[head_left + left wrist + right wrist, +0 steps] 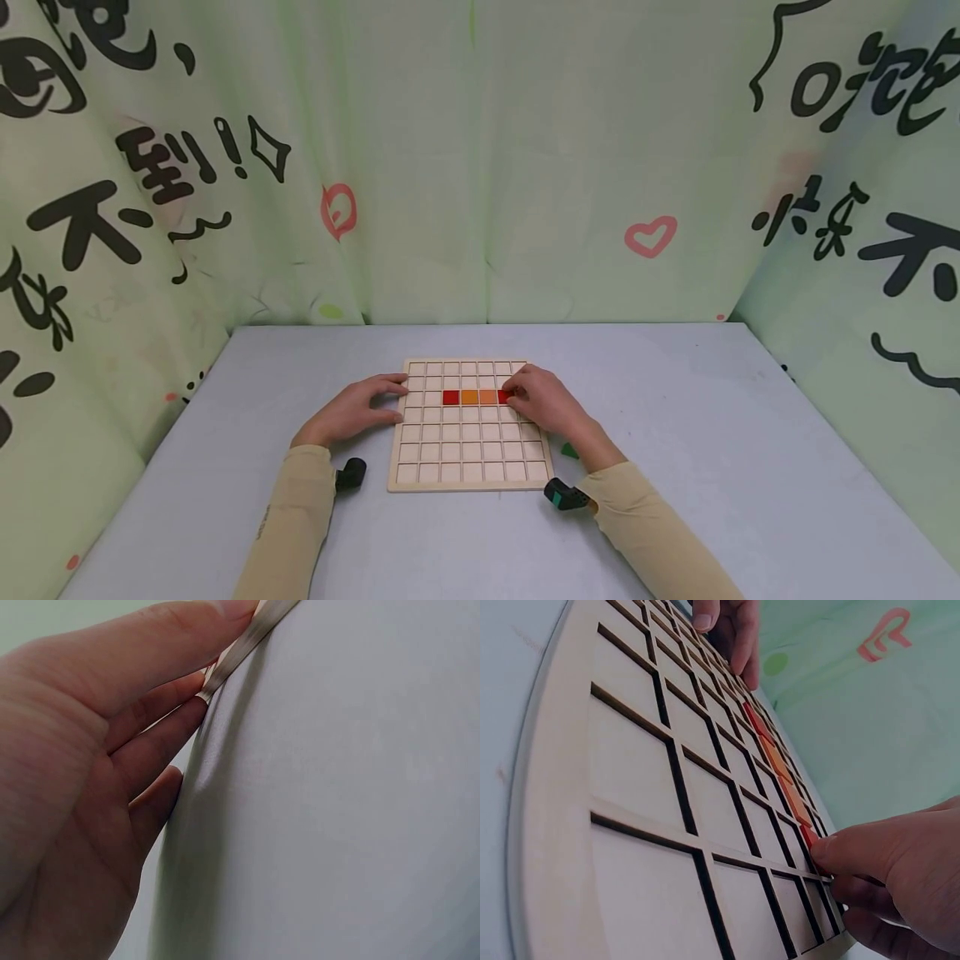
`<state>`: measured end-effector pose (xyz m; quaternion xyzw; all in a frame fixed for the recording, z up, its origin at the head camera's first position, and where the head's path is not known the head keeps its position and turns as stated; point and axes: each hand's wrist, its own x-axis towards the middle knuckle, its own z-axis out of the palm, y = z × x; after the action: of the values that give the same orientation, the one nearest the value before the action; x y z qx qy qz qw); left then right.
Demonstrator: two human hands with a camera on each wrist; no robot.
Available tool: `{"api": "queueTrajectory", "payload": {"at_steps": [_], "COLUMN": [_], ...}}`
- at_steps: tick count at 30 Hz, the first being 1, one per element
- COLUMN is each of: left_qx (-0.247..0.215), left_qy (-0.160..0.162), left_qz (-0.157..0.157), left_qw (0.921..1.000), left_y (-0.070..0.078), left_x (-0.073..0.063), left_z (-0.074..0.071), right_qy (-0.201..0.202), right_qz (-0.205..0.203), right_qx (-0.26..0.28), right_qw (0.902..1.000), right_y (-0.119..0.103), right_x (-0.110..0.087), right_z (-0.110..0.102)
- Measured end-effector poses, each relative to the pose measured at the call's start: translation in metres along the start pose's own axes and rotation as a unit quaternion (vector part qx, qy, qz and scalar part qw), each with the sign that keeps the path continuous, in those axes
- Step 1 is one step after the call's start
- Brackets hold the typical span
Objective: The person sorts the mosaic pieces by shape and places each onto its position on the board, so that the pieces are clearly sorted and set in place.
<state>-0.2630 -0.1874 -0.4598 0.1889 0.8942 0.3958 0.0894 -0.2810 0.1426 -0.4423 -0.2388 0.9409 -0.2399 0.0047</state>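
A wooden grid board (471, 488) lies on the table, its square cells framed by raised strips. One row carries a red tile (450, 397), two orange tiles (478, 397) and, at the right end, another red tile (503, 397). My right hand (543, 402) pinches that right-end red tile at its cell; in the right wrist view the thumb (836, 851) lies against it and partly covers it. On the opposite side, my left hand (360, 408) rests at the board's left edge, fingers and thumb extended and spread along the rim.
A small green piece (570, 450) lies right of the board, partly hidden under my right wrist. The pale table (660, 400) is bordered by hanging light green curtains (487, 167) with dark lettering. A black device (351, 475) sits at each wrist.
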Motion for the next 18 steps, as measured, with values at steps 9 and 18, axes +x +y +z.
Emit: {"api": "queueTrajectory", "payload": {"at_steps": [9, 18], "left_qx": [0.004, 0.002], "left_qy": [0.0, -0.003], "left_qz": [-0.001, -0.005], "left_qw": [1.0, 1.0], "left_y": [-0.0011, -0.0029], "left_x": [0.0014, 0.0023], "left_z": [0.0006, 0.001], "right_qy": [0.006, 0.001], "right_qz": [-0.002, -0.002], "right_qx": [-0.004, 0.006], "right_qw": [1.0, 1.0], "right_y": [0.0026, 0.0014], "right_x": [-0.001, -0.0026], "right_z": [-0.0028, -0.0028]}}
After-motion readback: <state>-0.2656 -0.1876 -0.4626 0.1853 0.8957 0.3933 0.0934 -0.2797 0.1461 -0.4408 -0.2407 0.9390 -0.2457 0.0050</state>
